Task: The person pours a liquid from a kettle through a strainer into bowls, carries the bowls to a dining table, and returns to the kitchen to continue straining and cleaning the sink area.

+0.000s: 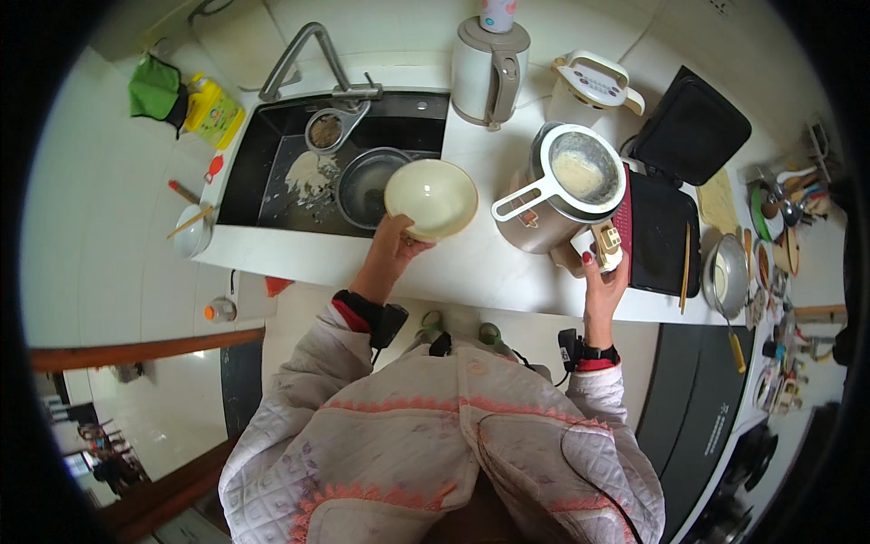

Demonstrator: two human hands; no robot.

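Note:
My left hand (393, 253) grips a cream-coloured bowl (432, 196) by its near rim, above the counter beside the sink. The bowl looks empty and tilts slightly. My right hand (603, 285) is closed around the handle (567, 260) of a brown-gold soymilk maker jug (527, 221), which stands on the counter. Across the jug's mouth rests a white-rimmed fine-mesh strainer (499, 207) with pale wet residue (576, 171) in it. Its slotted handle points left, towards the bowl. The jug's inside is mostly hidden under the strainer.
In the black sink (262, 170) sit a metal basin (346, 197) and a drain strainer (326, 131) with brown scraps, near pale spilled residue. An electric kettle (476, 75) and the soymilk maker's head (591, 85) stand behind. An open electric griddle (663, 238) with chopsticks (685, 265) lies right.

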